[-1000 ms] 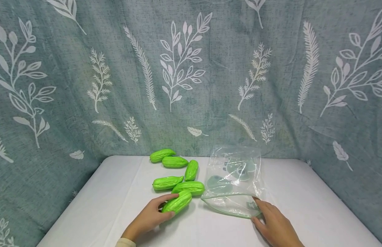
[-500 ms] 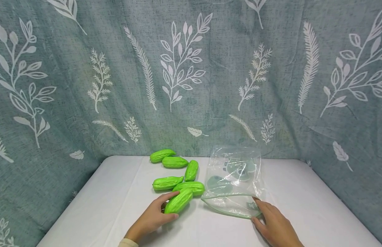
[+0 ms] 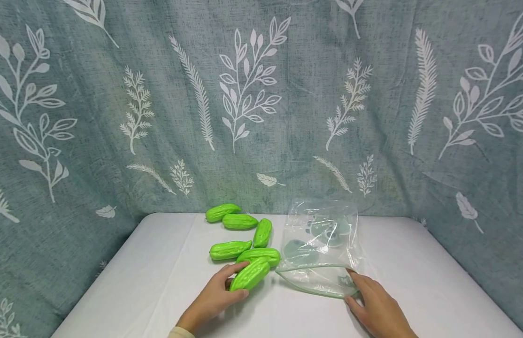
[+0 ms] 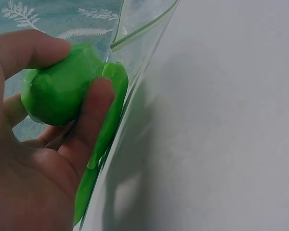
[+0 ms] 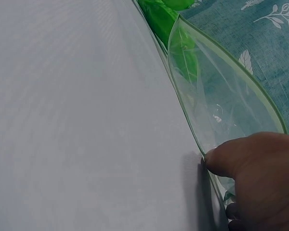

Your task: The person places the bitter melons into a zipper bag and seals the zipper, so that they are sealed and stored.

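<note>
My left hand (image 3: 215, 296) grips a bright green, ridged bitter melon (image 3: 250, 276) between thumb and fingers, and the left wrist view shows this melon (image 4: 58, 91) held up off the table. It hangs just in front of another bitter melon (image 3: 261, 255) lying on the cloth. To the right lies a clear zip bag (image 3: 318, 251) with green prints, its green-rimmed mouth spread towards me. My right hand (image 3: 377, 305) holds the right side of that mouth; in the right wrist view the thumb (image 5: 221, 159) presses on the lower rim. Some right fingers are hidden.
Several more bitter melons (image 3: 239, 221) lie on the left half of the white table (image 3: 168, 263), behind the left hand. A blue-green curtain (image 3: 261, 117) with white leaf prints hangs at the back and both sides.
My left hand has moved slightly right and away from me with the bitter melon, nearing the bag's left corner. The right hand and the bag have stayed put.
</note>
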`<state>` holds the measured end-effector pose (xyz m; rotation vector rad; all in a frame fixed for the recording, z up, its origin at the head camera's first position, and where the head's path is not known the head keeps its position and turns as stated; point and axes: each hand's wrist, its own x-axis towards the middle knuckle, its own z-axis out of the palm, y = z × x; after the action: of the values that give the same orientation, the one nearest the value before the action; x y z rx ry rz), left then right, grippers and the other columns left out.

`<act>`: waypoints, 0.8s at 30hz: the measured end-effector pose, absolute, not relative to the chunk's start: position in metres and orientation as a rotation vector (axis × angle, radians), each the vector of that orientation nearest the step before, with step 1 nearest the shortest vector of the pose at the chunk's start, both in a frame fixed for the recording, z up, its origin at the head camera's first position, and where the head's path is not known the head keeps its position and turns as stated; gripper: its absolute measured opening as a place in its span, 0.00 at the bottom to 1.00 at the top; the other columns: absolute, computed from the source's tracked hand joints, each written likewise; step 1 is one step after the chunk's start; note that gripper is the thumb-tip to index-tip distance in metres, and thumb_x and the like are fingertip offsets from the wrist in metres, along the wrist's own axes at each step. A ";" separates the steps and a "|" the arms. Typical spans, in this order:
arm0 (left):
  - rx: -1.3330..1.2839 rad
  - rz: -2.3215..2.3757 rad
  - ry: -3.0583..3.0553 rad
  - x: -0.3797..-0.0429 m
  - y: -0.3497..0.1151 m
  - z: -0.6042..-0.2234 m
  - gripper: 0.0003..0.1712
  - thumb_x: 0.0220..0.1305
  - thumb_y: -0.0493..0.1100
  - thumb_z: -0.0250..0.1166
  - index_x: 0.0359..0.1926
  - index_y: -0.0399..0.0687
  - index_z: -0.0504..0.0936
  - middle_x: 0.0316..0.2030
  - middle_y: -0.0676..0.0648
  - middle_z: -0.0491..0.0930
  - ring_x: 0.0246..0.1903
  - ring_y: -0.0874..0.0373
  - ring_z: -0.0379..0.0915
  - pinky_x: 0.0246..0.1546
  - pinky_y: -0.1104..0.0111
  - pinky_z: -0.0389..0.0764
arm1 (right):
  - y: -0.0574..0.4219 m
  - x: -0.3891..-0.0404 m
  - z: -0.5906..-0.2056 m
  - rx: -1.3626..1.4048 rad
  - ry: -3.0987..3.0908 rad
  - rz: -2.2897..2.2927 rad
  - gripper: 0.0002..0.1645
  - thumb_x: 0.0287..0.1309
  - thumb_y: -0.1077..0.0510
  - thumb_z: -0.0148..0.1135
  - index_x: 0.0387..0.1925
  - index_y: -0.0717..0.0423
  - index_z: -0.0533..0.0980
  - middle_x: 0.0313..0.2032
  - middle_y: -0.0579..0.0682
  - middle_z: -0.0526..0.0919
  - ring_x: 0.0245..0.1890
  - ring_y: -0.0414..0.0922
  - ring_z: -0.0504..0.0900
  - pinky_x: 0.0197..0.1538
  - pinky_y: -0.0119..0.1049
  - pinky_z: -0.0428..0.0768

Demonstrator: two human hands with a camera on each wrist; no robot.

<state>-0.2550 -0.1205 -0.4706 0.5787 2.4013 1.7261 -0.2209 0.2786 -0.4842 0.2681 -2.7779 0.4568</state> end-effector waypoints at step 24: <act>0.662 1.709 2.359 -0.252 -0.100 -0.472 0.33 0.62 0.45 0.70 0.68 0.51 0.74 0.63 0.47 0.75 0.57 0.52 0.73 0.52 0.67 0.77 | 0.278 -0.223 -0.485 0.228 -2.824 0.471 0.40 0.58 0.49 0.70 0.68 0.60 0.69 0.58 0.63 0.77 0.58 0.64 0.76 0.53 0.65 0.75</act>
<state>-0.2521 -0.0999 -0.4721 0.6618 2.3589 1.7087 -0.2227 0.2780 -0.4849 0.2276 -2.8244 0.4711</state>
